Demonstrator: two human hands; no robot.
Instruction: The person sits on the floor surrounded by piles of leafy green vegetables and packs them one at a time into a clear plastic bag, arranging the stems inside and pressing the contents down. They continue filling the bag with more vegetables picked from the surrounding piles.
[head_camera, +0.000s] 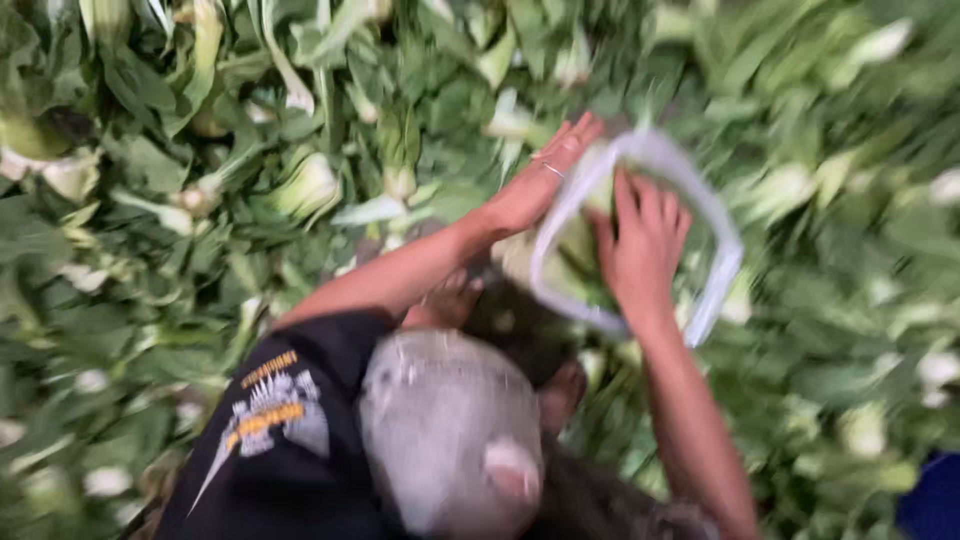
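Head view: the clear plastic bag (720, 235) is lying at 2 o'clock from frame centre, on a heap of leafy greens (200, 180) with pale stalks. The left hand (540, 185) is bracing the bag rim at its 9 o'clock side, palm flat and fingers released. The right hand (640, 250) is pressing into the bag mouth, fingers spread; blur hides whether it is grasping anything. Judgement: the rim needs holding wide and the push kept straight, since the thin film tears easily.
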